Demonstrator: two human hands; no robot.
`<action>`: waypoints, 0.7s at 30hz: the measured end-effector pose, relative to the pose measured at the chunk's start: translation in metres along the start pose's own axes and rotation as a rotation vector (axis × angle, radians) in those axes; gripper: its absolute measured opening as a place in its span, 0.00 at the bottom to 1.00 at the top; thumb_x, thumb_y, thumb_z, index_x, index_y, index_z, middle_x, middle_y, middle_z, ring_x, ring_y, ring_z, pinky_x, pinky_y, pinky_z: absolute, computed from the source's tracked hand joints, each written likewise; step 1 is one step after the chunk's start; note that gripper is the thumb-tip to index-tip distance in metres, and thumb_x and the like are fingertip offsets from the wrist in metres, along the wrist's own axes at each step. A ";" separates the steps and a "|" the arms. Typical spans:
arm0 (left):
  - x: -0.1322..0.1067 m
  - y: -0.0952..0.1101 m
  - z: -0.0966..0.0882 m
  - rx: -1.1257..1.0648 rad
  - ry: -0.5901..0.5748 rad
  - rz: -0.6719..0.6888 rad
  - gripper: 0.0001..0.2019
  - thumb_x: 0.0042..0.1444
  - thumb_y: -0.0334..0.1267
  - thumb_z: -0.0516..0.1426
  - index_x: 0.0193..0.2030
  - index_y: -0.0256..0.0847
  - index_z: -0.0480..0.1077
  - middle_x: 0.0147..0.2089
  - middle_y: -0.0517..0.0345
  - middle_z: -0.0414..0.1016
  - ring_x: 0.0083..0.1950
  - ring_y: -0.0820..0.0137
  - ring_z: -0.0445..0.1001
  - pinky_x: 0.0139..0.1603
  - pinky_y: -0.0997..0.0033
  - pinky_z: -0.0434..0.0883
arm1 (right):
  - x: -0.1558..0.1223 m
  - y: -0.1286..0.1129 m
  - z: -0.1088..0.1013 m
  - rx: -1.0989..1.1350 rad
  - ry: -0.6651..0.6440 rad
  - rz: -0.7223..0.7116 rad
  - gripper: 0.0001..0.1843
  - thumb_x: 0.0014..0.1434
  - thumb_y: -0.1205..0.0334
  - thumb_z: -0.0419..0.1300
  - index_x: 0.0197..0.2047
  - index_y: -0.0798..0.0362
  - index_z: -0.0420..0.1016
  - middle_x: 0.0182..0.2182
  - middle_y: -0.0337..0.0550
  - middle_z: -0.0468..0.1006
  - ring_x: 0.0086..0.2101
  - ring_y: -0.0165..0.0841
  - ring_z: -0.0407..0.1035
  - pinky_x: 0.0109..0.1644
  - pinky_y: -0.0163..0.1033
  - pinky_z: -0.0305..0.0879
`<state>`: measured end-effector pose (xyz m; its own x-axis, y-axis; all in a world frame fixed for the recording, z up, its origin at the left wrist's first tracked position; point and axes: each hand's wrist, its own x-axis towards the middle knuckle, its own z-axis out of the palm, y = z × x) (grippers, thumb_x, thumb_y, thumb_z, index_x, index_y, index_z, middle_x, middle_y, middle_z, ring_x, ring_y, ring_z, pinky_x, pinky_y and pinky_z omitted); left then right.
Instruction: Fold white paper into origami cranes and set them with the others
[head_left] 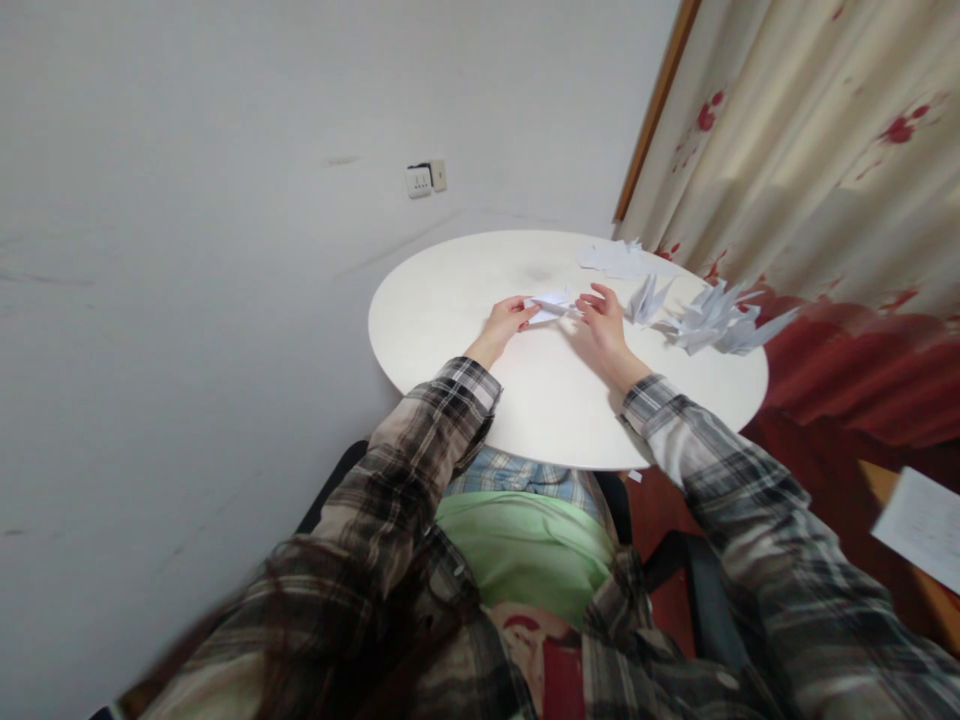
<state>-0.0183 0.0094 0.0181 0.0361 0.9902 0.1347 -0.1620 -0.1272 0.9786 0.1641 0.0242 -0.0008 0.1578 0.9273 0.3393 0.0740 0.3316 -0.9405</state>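
- Folded white paper [551,306]: between the two hands, just above or on the surface (can't tell which), slim fold pointing toward the right hand.
- Left hand [511,318]: closed in a pinch, thumb and fingers on the paper's left end.
- Right hand [602,318]: partly open, fingers bent and fanned, tips at the paper's right end; can't tell if they grip it or just touch.
- Arms: both reach forward, converging over the surface, plaid sleeves [431,430] down to the wrists.
- Surface [442,300]: round, white, against the wall [225,200].
- Single paper fold [646,300]: pointed, just beside the right hand.
- Cluster of paper folds [712,318]: farther right, near the edge, pieces overlapping (count unclear, blurry).
- Flat paper [606,260]: far side of the surface, beyond the right hand.
- Sheet [921,525]: well apart at right, faint lines of writing, too small to read.
- Wall socket [418,181]: beyond the surface.
- Curtain [825,150]: cream over red, right side.
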 end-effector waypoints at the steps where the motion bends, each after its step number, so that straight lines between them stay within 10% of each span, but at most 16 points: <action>1: 0.000 0.000 0.000 0.011 0.001 0.004 0.01 0.53 0.29 0.62 0.33 0.37 0.74 0.23 0.66 0.66 0.26 0.78 0.59 0.29 0.73 0.55 | 0.000 -0.001 -0.001 -0.017 -0.028 -0.031 0.25 0.55 0.45 0.64 0.53 0.44 0.68 0.51 0.47 0.75 0.53 0.39 0.70 0.56 0.45 0.69; 5: 0.003 -0.003 -0.002 0.074 0.020 0.018 0.04 0.52 0.33 0.64 0.31 0.38 0.73 0.23 0.65 0.65 0.25 0.78 0.58 0.28 0.73 0.53 | -0.004 -0.008 0.001 -0.041 -0.122 -0.098 0.25 0.58 0.37 0.58 0.48 0.48 0.75 0.52 0.48 0.78 0.54 0.40 0.69 0.60 0.46 0.65; 21: 0.003 -0.005 -0.002 0.082 -0.042 0.013 0.05 0.50 0.31 0.63 0.35 0.37 0.75 0.30 0.61 0.74 0.31 0.75 0.65 0.35 0.72 0.61 | -0.005 -0.007 0.004 -0.067 -0.039 -0.118 0.09 0.47 0.60 0.64 0.35 0.48 0.76 0.37 0.42 0.81 0.42 0.38 0.72 0.54 0.47 0.69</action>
<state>-0.0194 0.0132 0.0137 0.0765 0.9854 0.1522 -0.0811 -0.1460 0.9860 0.1586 0.0180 0.0036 0.1062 0.8890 0.4453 0.1559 0.4274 -0.8905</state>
